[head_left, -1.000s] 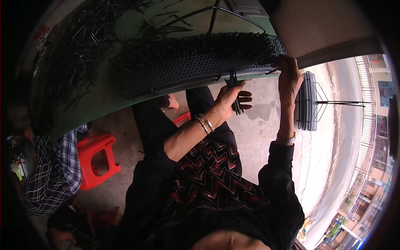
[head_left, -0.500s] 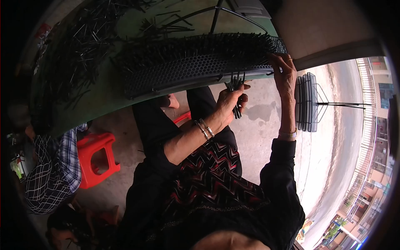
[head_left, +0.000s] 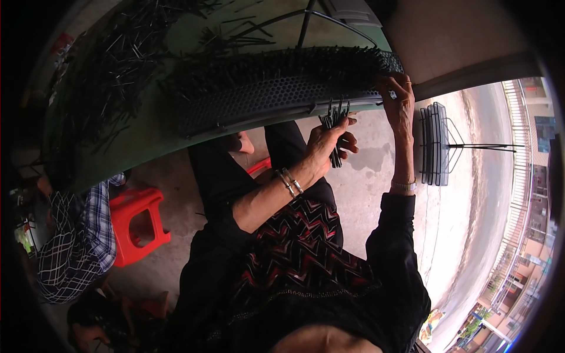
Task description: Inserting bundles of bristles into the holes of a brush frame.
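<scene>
My left hand [head_left: 326, 144] is closed around a bundle of thin black sticks [head_left: 334, 117], whose ends stick out above and below the fist. It hangs just in front of the near edge of a long black perforated rack [head_left: 259, 94]. Many short black sticks [head_left: 282, 63] stand up in the rack's holes along its far side, while the near rows of holes are bare. At the rack's right end is my right hand [head_left: 400, 97], thumb and fingers pinched together. Whatever lies between those fingertips is too dark and small to make out.
A green tabletop [head_left: 138, 138] carries the rack and a large heap of loose black sticks [head_left: 118, 76] at left. Behind the rack rises a dark metal frame [head_left: 306, 26]. A red stool [head_left: 138, 226] and a person in checked clothing [head_left: 76, 241] are at left; a wire rack [head_left: 435, 144] stands at right.
My right hand has shifted slightly left and its fingers have drawn in at the rack's end. The fingers of my left hand have loosened a little around the bundle, which stays in nearly the same place.
</scene>
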`<state>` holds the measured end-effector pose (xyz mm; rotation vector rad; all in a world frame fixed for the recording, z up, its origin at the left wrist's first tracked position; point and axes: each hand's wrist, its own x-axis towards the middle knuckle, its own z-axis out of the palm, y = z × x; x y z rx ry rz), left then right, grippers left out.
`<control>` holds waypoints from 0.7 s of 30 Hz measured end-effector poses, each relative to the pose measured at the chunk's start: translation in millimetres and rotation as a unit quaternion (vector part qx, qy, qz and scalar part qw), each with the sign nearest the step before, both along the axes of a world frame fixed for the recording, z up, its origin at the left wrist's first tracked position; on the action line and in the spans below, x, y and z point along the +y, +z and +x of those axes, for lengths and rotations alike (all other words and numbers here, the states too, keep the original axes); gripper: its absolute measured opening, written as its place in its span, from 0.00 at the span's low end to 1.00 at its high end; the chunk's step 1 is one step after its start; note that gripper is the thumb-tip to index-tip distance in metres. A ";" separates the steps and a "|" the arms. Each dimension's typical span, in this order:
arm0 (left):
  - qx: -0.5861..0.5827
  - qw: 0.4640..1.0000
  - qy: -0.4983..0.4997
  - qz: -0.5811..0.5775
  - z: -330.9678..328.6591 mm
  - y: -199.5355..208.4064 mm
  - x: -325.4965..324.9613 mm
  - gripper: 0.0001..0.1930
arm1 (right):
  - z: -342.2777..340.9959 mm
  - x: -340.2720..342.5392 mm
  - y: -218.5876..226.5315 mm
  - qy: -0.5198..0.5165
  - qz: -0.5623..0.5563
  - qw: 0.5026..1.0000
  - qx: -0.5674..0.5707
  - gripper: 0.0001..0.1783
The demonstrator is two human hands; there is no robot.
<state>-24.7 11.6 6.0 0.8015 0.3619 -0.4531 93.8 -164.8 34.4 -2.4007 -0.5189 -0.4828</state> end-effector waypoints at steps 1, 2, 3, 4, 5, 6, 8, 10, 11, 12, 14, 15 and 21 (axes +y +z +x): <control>0.000 1.000 0.001 0.000 0.0 0.9 0.6 0.19 | -4.5 2.9 3.2 -0.013 -0.017 1.000 -0.019 0.09; -0.001 1.000 0.001 -0.001 0.0 1.7 1.2 0.19 | -6.3 4.8 4.7 -0.025 -0.034 0.998 -0.039 0.09; -0.001 1.000 0.000 -0.002 -0.7 2.3 1.2 0.19 | -7.0 4.6 3.3 -0.025 -0.033 0.998 -0.039 0.09; -0.001 1.000 0.000 -0.002 -1.1 2.6 1.4 0.19 | -7.5 4.3 0.5 -0.033 -0.033 0.998 -0.048 0.09; -0.003 1.000 -0.004 0.003 -1.3 2.8 1.9 0.19 | -7.7 4.1 -1.6 -0.041 -0.032 0.997 -0.057 0.09; -0.005 1.000 -0.007 0.007 -1.4 2.4 2.0 0.19 | -6.9 4.4 -2.9 -0.042 -0.032 0.997 -0.056 0.09; 0.000 1.000 -0.009 0.007 -2.3 0.4 1.2 0.19 | -3.5 5.3 -5.5 -0.040 0.012 0.999 -0.031 0.09; 0.006 1.000 -0.011 0.008 -2.0 -2.7 0.6 0.19 | 0.4 4.7 -9.2 -0.037 0.024 0.998 -0.035 0.08; 0.000 1.000 -0.010 0.000 -1.6 -4.3 0.5 0.19 | 1.6 3.7 -10.7 -0.033 0.037 0.998 -0.040 0.08; -0.004 1.000 -0.007 -0.009 -1.4 -5.2 1.2 0.19 | 0.5 7.4 -9.0 -0.032 0.037 0.998 -0.039 0.08; -0.009 1.000 -0.004 -0.008 -1.2 -7.0 2.8 0.19 | -3.3 15.2 -5.8 -0.055 0.076 0.995 -0.030 0.07; -0.016 1.000 -0.002 -0.007 -1.2 -6.2 3.5 0.19 | -5.7 18.1 -4.4 -0.055 0.077 0.995 -0.030 0.07; 0.010 1.000 -0.016 -0.008 -1.2 1.0 3.1 0.19 | -18.1 19.0 -12.0 -0.084 -0.052 0.991 -0.085 0.08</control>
